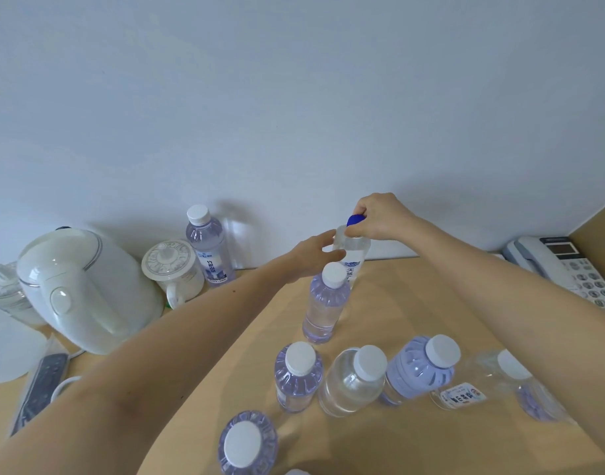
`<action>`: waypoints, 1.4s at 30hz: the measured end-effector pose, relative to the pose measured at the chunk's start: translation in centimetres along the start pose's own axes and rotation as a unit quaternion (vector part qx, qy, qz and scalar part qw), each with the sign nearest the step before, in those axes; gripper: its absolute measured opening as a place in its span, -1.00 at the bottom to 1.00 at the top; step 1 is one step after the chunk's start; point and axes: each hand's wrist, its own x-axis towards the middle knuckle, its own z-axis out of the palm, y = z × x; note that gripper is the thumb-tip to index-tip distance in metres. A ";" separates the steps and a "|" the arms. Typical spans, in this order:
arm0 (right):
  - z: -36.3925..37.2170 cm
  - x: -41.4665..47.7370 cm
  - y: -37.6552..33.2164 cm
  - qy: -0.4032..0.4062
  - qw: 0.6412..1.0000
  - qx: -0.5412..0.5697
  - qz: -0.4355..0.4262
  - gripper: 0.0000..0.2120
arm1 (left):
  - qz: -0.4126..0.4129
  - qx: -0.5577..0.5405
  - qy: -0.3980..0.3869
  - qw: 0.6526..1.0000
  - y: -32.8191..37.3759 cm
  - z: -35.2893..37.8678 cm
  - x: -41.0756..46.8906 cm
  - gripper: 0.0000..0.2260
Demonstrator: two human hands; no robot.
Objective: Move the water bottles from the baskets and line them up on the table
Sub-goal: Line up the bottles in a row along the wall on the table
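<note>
Two hands on the blue-capped bottle [355, 250] at the far end of the table [414, 303]

Upright near the wall, base hidden behind a white-capped bottle [325, 303]; blue cap [355, 221] pinched by thumb and fingertips of the right hand [380, 217], shoulder lightly cupped by thumb and forefinger of the left hand [313, 257]. Best lowered square onto its base, in line with the white-capped bottle yet clear of it, cap released only once settled. Forearms kept high over the nearer bottles [352, 378], close-packed and probably easy to topple; kettle [81, 289] and telephone [568, 265] well aside
</note>
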 end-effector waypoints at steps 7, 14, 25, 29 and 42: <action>-0.4 -0.3 0.4 -0.029 0.999 -0.044 -0.003 -0.60 | -0.051 0.015 0.000 0.999 -0.6 -0.7 -1.1 -0.57; -0.5 -3.5 -3.5 -0.116 0.980 0.069 -0.149 -0.89 | -0.037 0.095 -0.016 0.995 -2.6 -1.8 -4.1 -0.62; 1.5 -6.1 -3.7 -0.212 0.937 -0.147 -0.236 -0.63 | 0.030 0.279 -0.010 0.960 -4.8 -0.1 -7.7 -0.42; 1.2 -6.0 -3.2 -0.200 0.940 -0.153 -0.229 -0.70 | 0.037 0.251 -0.007 0.967 -4.6 0.2 -7.9 -0.46; 3.0 -4.1 -6.6 -0.055 0.984 0.009 -0.167 -0.85 | 0.032 0.035 0.148 0.988 -7.6 0.4 -8.2 -0.39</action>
